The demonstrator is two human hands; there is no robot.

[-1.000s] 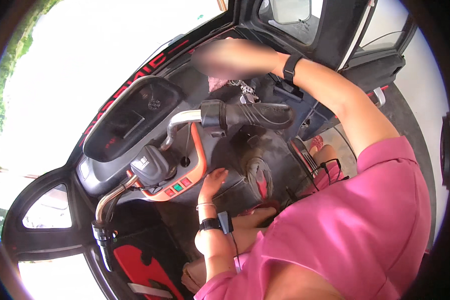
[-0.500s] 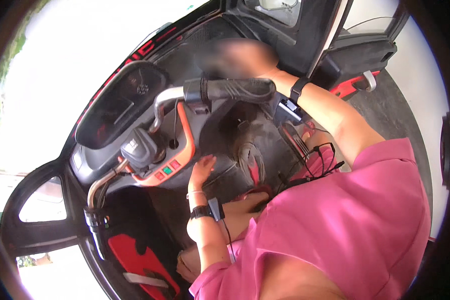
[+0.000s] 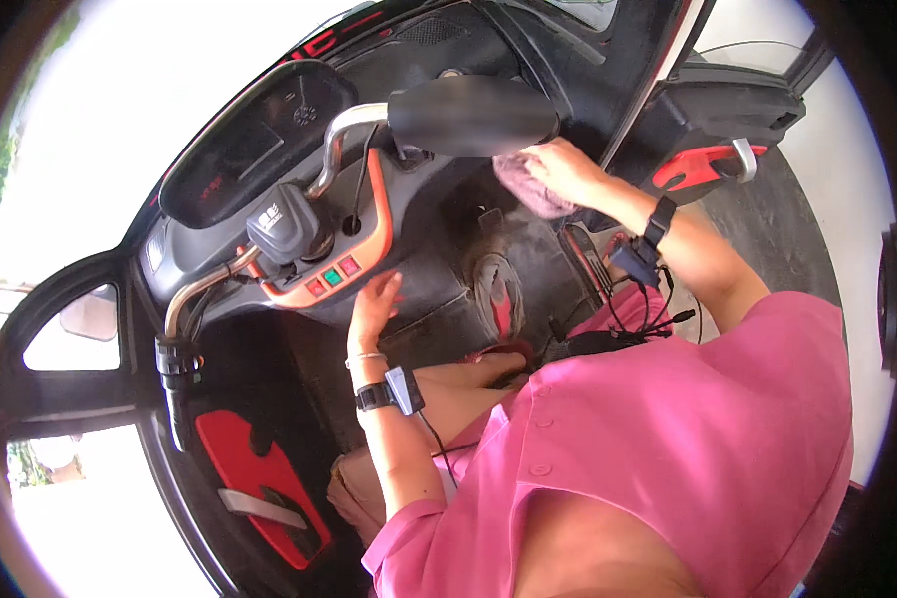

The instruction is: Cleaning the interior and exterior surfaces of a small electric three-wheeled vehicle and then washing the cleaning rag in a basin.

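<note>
A crumpled mauve cloth (image 3: 530, 189) is bunched in my right hand (image 3: 566, 169), whose fingers are closed on it. That hand is just below the right handlebar grip, beside the dark dash panel at the right. A blurred patch covers the grip. My left hand (image 3: 377, 302) holds nothing, its fingers loosely apart. It hovers by the lower orange trim (image 3: 381, 214) of the dashboard, near a row of small red and green switches (image 3: 333, 277).
Chrome handlebars (image 3: 354, 122) cross a black dashboard with a dark display (image 3: 259, 145). Pedals (image 3: 588, 261) and a grey bundled cloth or bag (image 3: 498, 294) are on the floor. An open door (image 3: 728, 140) stands at the right. Thin black cables (image 3: 658, 319) hang from my right wrist.
My right hand has come back from the far dash to below the right grip, bringing the cloth into clear sight. My left hand has shifted slightly left and up. The view has shifted a little.
</note>
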